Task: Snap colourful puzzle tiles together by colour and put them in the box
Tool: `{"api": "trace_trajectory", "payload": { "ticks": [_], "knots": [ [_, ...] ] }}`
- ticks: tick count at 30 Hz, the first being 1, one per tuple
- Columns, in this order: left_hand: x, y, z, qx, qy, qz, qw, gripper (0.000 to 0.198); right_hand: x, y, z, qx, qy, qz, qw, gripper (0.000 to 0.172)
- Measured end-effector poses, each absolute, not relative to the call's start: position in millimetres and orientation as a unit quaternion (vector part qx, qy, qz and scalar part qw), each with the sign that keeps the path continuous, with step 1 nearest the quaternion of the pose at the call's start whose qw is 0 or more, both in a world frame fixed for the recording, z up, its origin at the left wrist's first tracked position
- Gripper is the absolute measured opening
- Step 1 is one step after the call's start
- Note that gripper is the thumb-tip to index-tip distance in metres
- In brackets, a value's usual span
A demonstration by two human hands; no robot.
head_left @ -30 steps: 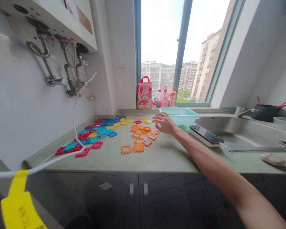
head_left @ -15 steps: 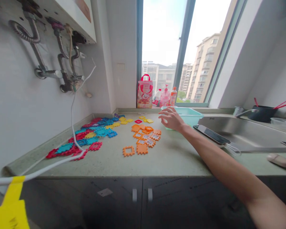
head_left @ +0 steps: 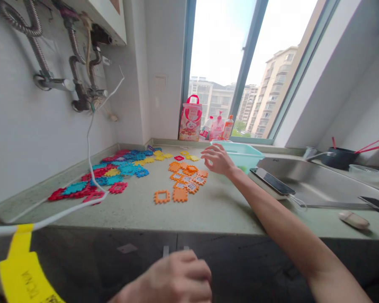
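Several orange pieces (head_left: 189,170) are spread on the desk (head_left: 214,214) near the half-open, seemingly empty right hand (head_left: 218,160). The left hand (head_left: 177,277), fisted, contents hidden, has just been raised, perhaps for two-handed work.

Orange toothed tiles (head_left: 180,195) lie mostly overlapping, some bearing what might be white lattices; red, blue and yellow tiles (head_left: 128,169) heap leftward, a turquoise tub (head_left: 248,160) standing to their right.
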State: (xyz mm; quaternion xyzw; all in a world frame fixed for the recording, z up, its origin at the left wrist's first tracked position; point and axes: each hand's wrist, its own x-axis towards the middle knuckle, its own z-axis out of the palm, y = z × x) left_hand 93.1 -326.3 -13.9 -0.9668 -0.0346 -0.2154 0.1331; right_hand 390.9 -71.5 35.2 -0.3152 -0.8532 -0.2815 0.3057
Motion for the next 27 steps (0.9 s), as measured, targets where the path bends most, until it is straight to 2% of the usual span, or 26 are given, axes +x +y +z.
{"api": "trace_trajectory", "payload": {
  "ticks": [5, 9, 14, 20, 27],
  "knots": [
    [54.4, -152.0, 57.1, -0.918, -0.239, -0.280, 0.149, 0.033, 374.7, -82.5, 37.6, -0.283, -0.873, -0.257, 0.303, 0.025],
    [20.5, -60.8, 49.5, -0.883, -0.349, -0.267, 0.162, 0.034, 365.1, -87.6, 34.6, -0.284, -0.886, -0.213, 0.297, 0.026],
    [8.7, -41.3, 34.6, -0.875, -0.357, -0.280, 0.171, 0.039, 351.9, -76.2, 17.1, -0.339, -0.887, -0.149, 0.275, 0.028],
    [4.4, -42.4, 39.6, -0.872, -0.359, -0.277, 0.186, 0.042, 339.5, -62.4, -5.9, -0.395, -0.855, -0.091, 0.324, 0.025],
    [19.4, -37.7, 37.5, -0.872, -0.315, -0.305, 0.218, 0.036, 348.2, -59.5, -13.8, -0.447, -0.805, 0.024, 0.390, 0.041]
  ]
}}
